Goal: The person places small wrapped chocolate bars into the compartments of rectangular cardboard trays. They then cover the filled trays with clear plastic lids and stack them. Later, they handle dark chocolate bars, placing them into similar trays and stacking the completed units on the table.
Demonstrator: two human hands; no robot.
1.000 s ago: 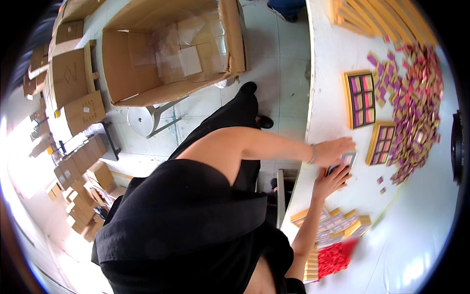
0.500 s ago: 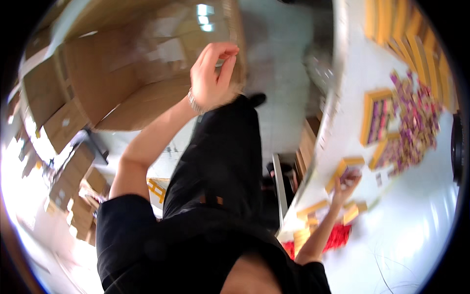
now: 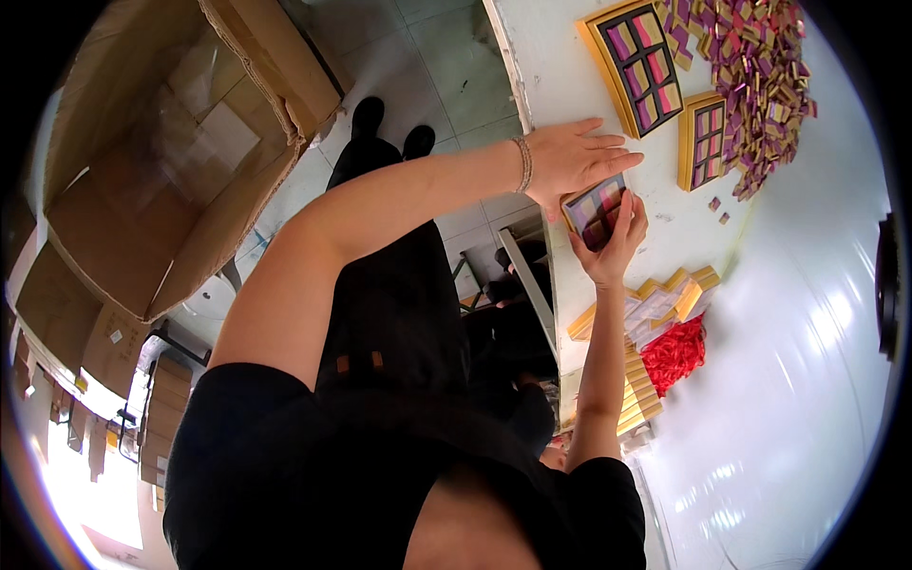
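A small shallow box (image 3: pixel 591 213) with a dark divided insert and pink, purple and gold pieces is at the near edge of the white table. My right hand (image 3: pixel 617 237) grips it along its right side, thumb and fingers bent round it. My left hand (image 3: pixel 578 163), with a bracelet at the wrist, lies over the box's far edge, fingers stretched out and apart. Whether its thumb touches the box, I cannot tell. Beyond my hands, a yellow-edged box (image 3: pixel 635 66) and a second yellow-edged box (image 3: pixel 703 142) hold similar pieces in dark compartments.
A heap of small shiny purple and gold pieces (image 3: pixel 760 95) spreads across the far table. Nearer are yellow-edged boxes with clear covers (image 3: pixel 665 299), red shredded filler (image 3: pixel 676 356) and stacked yellow boxes (image 3: pixel 638 394). A large open cardboard carton (image 3: pixel 123 247) stands on my left.
My left hand has swung from in front of the carton over to the table beside my right hand. The right hand has brought the box nearer the table edge. My view has turned.
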